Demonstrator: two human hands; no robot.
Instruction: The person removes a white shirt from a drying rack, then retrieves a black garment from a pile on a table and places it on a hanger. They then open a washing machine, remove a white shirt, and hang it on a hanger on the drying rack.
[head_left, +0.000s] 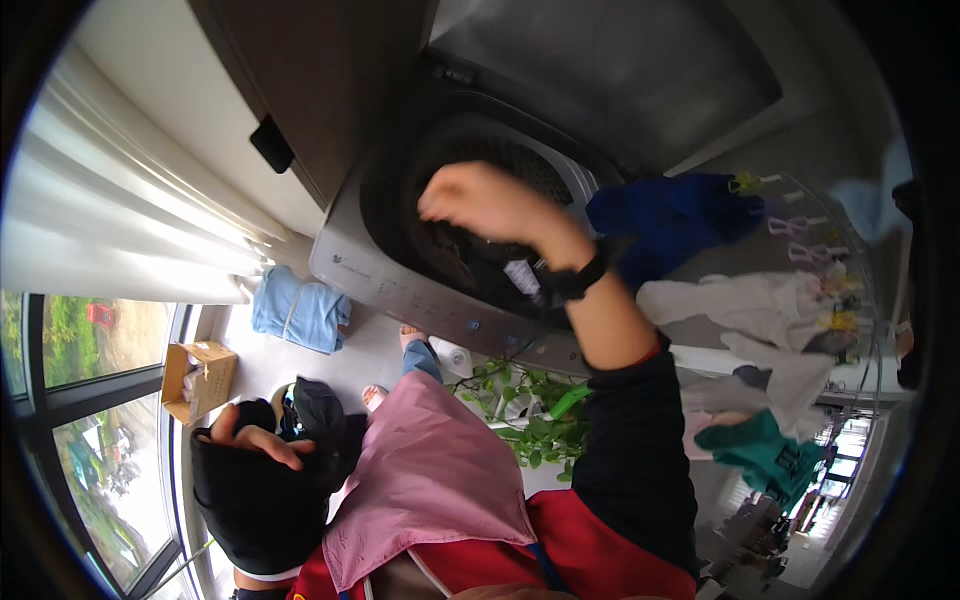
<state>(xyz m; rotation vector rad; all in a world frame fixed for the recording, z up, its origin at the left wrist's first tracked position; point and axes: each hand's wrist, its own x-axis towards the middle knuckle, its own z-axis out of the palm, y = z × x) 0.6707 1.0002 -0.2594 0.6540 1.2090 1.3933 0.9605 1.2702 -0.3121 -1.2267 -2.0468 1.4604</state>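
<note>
Over the drum of an open top-loading washing machine, my right hand is raised with bent fingers. Motion blurs it, and I cannot tell whether anything is in it. A black band circles that wrist. Beneath it in the drum lies dark laundry, with a white label showing. My left hand is low on the left, its fingers around a black garment. That cloth hides most of the hand and forearm. More dark cloth bunches beside it.
Clipped laundry hangs to the right, including a dark blue garment, white pieces and a green garment. A leafy plant stands below the machine. A folded light-blue bundle and a cardboard box sit near the window.
</note>
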